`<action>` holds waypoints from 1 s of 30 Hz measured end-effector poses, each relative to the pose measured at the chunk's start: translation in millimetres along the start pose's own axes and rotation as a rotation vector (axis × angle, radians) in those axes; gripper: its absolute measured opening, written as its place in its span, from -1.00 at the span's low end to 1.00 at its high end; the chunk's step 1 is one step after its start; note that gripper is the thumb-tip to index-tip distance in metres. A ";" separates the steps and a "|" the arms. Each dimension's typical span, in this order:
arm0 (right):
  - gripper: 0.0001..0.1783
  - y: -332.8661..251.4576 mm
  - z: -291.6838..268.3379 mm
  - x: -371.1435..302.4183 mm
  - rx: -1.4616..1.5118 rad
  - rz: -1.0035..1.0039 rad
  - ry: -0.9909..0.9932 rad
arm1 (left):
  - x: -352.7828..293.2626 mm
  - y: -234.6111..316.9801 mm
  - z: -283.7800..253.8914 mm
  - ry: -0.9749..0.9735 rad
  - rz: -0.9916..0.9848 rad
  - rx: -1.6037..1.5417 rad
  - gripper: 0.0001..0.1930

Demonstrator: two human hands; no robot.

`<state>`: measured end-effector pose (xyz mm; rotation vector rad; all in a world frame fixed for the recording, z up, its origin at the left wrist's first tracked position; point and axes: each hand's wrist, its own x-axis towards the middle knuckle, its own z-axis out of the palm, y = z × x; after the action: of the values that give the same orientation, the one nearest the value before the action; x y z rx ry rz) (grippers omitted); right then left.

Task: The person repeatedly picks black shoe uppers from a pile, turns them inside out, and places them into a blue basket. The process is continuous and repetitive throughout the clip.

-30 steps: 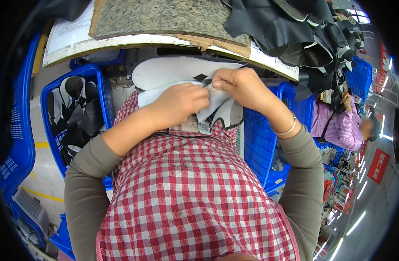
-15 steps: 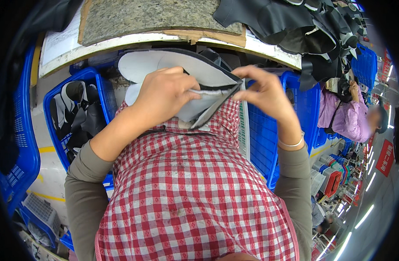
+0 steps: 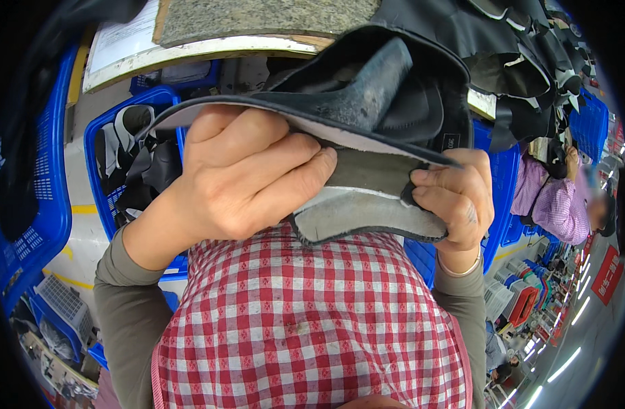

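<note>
Piece is way bigger in view now, dark hollow finally showing!
Left hand has its fingers curled tight around the pale-backed edge; right hand pinches the right end. The black-and-white piece fills upper centre. Pale faces mostly showed a moment ago, so the work's inside is accessible now. Checked apron below, blue basket left.
</note>
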<state>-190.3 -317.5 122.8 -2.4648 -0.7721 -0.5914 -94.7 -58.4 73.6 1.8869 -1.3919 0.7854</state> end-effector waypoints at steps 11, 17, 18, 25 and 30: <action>-0.55 2.6 25.0 -21.7 -0.144 0.067 0.047 | -17.5 1.2 4.0 -0.172 -0.052 -0.153 -0.65; -0.60 13.4 43.7 -37.6 -0.149 0.200 0.113 | -13.8 -1.3 20.3 -0.363 -0.134 -0.306 -0.61; -0.61 16.4 43.0 -38.0 -0.135 0.194 0.115 | -12.0 -2.3 27.1 -0.390 -0.160 -0.314 -0.60; -0.94 33.3 19.5 -23.0 -0.395 0.222 -0.534 | -12.2 6.6 87.3 -0.434 -0.237 -0.375 -0.52; -0.87 26.3 85.7 -36.1 -0.314 0.187 -0.214 | -2.1 13.1 82.6 -0.341 -0.259 -0.286 -0.37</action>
<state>-179.4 -303.0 27.9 -2.8863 -0.5498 -0.4096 -101.0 -125.4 24.1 1.9759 -1.3339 0.1319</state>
